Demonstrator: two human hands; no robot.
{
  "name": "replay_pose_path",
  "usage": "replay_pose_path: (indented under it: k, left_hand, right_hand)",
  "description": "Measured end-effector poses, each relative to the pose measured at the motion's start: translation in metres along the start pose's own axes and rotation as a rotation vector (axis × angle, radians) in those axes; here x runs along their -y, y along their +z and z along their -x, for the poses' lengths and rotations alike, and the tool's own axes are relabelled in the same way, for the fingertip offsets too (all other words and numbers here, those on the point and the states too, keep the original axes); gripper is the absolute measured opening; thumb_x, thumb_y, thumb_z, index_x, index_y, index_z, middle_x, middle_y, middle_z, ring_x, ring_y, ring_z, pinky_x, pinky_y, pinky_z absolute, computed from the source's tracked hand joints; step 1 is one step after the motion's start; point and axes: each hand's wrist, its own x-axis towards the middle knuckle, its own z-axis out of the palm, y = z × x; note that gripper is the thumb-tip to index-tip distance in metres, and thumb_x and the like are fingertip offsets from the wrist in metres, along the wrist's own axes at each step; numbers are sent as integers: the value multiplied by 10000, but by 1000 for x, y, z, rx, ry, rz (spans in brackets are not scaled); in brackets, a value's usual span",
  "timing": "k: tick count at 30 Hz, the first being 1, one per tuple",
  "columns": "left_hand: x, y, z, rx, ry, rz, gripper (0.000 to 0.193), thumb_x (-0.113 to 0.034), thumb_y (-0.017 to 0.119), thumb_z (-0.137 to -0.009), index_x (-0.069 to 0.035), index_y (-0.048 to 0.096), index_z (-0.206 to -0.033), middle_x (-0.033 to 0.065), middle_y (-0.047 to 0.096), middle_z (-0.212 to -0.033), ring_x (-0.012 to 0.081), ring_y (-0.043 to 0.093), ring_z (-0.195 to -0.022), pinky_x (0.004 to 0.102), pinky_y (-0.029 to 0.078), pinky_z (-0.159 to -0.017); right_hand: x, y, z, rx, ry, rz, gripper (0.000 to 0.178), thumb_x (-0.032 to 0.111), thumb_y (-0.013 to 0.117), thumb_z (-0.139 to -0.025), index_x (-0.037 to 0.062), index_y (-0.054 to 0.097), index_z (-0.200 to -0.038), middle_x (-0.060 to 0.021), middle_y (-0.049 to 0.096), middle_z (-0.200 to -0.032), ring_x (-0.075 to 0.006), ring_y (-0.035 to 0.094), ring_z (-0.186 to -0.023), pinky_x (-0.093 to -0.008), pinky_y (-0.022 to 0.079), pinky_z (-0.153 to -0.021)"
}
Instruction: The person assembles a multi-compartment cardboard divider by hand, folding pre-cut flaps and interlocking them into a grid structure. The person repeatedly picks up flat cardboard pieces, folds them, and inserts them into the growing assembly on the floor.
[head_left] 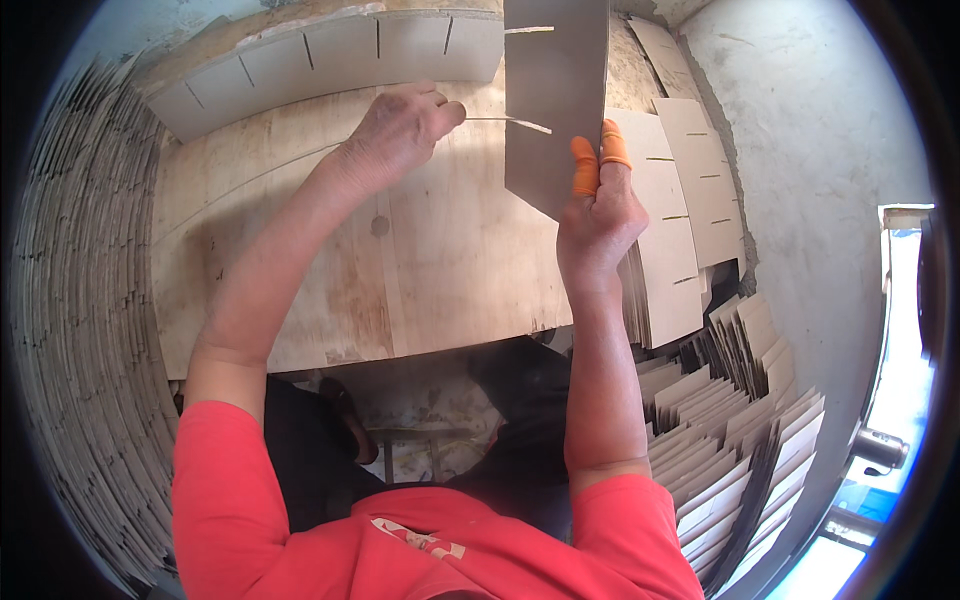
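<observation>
Upright above the wooden board, a grey cardboard sheet (545, 165) with slots cut in from its left edge is gripped along its right edge by my right hand (603, 220). Orange finger cots (615, 143) cover two fingertips of that hand. My left hand (400, 130) is closed in a pinch to the left of the sheet. From its fingertips a thin pale strip (485, 120) runs to the lower slot of the sheet. Whether the strip is still joined to the cardboard I cannot tell.
Slotted cardboard strips (330, 52) stand along the far edge of the wooden board (440, 260). More slotted sheets (660, 220) lean at the right by the wall (800, 130). Stacked cardboard (80, 300) rises at the left, and bundled pieces (740, 430) sit lower right.
</observation>
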Motion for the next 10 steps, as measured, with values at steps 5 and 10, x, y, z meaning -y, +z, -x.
replay_pose_path:
  k: [5, 10]
  left_hand:
    - [-23, -15, -4, 14, -43, 40, 72, 34, 562, -695, -34, 551, -718, 88, 568, -655, 229, 568, -708, 333, 511, -600]
    - [-44, -23, 0, 68, -39, 74, 63, 16, 569, -705, -38, 541, -717, 108, 558, -657, 227, 568, -719, 321, 517, -622]
  right_hand:
    - [4, -1, 0, 179, 77, -7, 431, -21, 613, -831, -30, 501, -1248, -188, 645, -1030, -281, 669, -789, -338, 540, -634]
    - [-1, 6, 6, 275, 57, 19, 439, 39, 594, -854, -10, 439, -1262, -211, 560, -1204, -349, 650, -775, -389, 541, -573]
